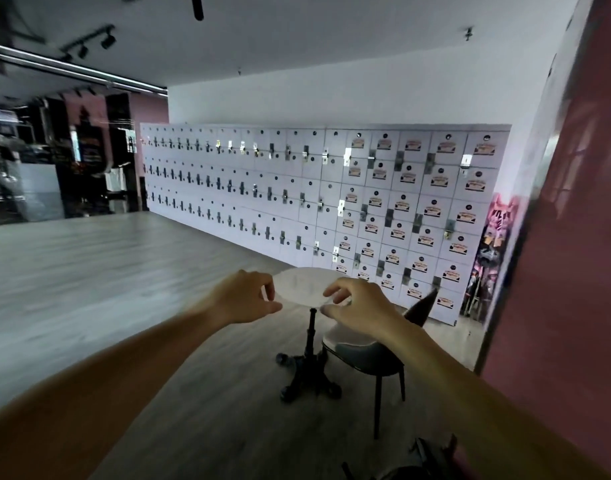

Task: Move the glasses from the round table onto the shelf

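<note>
Glasses cannot be made out in the blurred head view, so neither location nor long axis can be told. Round white table (302, 284) stands on a black pedestal beside a grey chair (364, 355). Locker (331, 202) labels are unreadable. Left hand (243, 299) and right hand (357, 311) reach forward, fingers curled toward thumbs; whether they pinch anything cannot be told.

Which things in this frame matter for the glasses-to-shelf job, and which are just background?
Task-relevant:
round table, white top on a black pedestal
left hand and right hand, raised in front of the table, fingers curled as if pinching; nothing visible in either grip
glasses and shelf: not visible

Background:
chair beside the table
lockers along the far wall
dark bag on the floor
</note>
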`<state>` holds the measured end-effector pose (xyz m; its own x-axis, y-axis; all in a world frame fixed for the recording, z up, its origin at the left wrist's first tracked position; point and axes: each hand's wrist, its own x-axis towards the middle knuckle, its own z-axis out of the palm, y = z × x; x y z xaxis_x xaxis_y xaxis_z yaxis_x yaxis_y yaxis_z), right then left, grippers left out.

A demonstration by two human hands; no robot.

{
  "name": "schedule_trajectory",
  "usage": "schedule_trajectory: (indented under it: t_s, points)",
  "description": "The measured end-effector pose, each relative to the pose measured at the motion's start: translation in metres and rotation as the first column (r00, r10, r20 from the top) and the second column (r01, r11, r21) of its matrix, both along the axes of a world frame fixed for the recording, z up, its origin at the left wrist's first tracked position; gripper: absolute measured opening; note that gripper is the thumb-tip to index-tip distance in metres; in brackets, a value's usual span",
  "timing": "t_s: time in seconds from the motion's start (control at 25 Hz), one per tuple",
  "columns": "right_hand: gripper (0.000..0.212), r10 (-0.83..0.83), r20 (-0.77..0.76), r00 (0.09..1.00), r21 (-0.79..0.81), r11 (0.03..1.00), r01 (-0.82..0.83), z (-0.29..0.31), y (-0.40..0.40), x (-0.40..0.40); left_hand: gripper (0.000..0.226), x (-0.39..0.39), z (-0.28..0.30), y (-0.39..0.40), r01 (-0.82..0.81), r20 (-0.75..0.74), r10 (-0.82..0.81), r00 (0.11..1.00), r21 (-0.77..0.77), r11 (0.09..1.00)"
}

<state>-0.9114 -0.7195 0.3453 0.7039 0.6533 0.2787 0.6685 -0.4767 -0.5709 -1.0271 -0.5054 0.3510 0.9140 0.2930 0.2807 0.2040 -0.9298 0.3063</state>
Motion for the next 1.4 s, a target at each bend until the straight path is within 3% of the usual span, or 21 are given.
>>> schedule_trajectory:
  t_s: [0.28, 0.68, 1.0, 1.4]
  points:
    - [0.031, 0.023, -0.028, 0.999, -0.018, 1.0, -0.024, -0.017, 0.093, 0.109, 0.024, 0.101, -0.027, 0.099, -0.065, -0.037, 0.065, 0.997, -0.002, 0.998]
    - [0.034, -0.098, 0.016, 0.995, -0.035, 0.994, 0.099, -0.012, 0.234, 0.299, 0.022, 0.311, -0.031, 0.259, 0.042, -0.015, -0.042, 0.999, -0.02, 0.999]
    - [0.032, -0.227, -0.024, 0.974, -0.082, 0.971, 0.224, -0.037, 0.25, 0.434, 0.023, 0.483, -0.05, 0.285, 0.263, -0.069, -0.269, 0.961, -0.083, 0.961]
    - [0.029, -0.284, -0.022, 0.959, -0.076, 0.956, 0.282, -0.039, 0.291, 0.651, 0.02, 0.709, -0.044, 0.332, 0.319, -0.088, -0.322, 0.943, -0.049, 0.946]
